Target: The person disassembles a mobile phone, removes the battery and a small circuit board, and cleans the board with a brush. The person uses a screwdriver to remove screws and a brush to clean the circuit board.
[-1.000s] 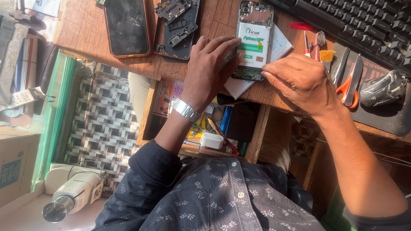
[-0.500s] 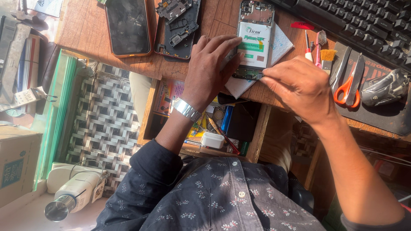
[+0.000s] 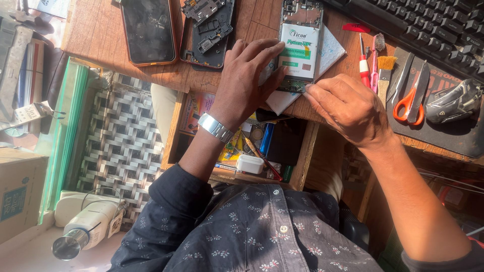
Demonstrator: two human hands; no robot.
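Observation:
An opened phone (image 3: 300, 45) with its white and green battery showing lies on the wooden desk (image 3: 101, 35), on top of a white paper sheet. My left hand (image 3: 247, 80) lies flat on the phone's left edge and holds it down. My right hand (image 3: 348, 106) is pinched at the phone's bottom right corner; whether it holds a small tool or part I cannot tell. A silver wristwatch (image 3: 216, 127) is on my left wrist.
A black phone in an orange case (image 3: 149, 30) and a stripped phone frame (image 3: 209, 27) lie at the left. Screwdrivers and brushes (image 3: 370, 58), orange scissors (image 3: 409, 95), a mouse (image 3: 454, 100) and a keyboard (image 3: 428, 25) sit at the right. An open drawer (image 3: 242, 151) holds clutter.
My right hand has shifted slightly left, closer to the phone's bottom corner. My left hand stays pressed on the phone.

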